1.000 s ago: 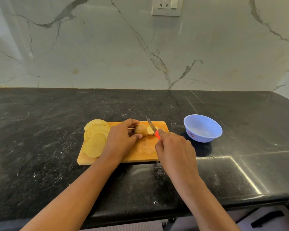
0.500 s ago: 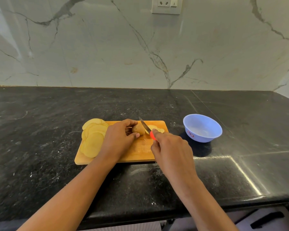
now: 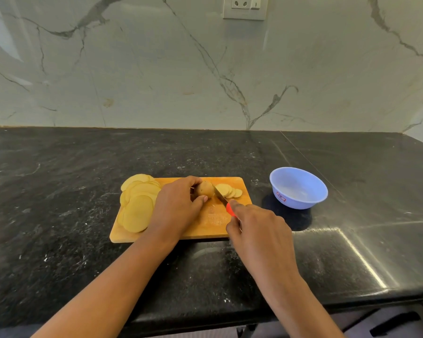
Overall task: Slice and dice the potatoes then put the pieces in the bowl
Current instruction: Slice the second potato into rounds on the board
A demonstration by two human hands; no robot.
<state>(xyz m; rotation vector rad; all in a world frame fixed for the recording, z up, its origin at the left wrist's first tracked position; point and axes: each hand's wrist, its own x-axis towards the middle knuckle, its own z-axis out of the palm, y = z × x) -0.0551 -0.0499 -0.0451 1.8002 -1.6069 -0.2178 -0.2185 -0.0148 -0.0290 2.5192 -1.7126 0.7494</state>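
Potato [image 3: 205, 189] sits on the wooden cutting board [image 3: 211, 224], a small brown-skinned stub gripped by the left hand's [image 3: 178, 206] curled fingers and thumb. The right hand [image 3: 257, 228] clenches the red handle of a knife [image 3: 220, 196], its thin blade against the potato's cut face. Small pale rounds [image 3: 228, 190] fan out just right of the blade; broad flat slices [image 3: 138, 208] overlap at the board's left end. Underneath is a glossy black speckled stone counter [image 3: 71, 240], with a smooth lilac bowl [image 3: 300, 201] near the board's right. Behind, a veined grey-white marble wall [image 3: 156, 69] carries a switched socket [image 3: 244, 7].
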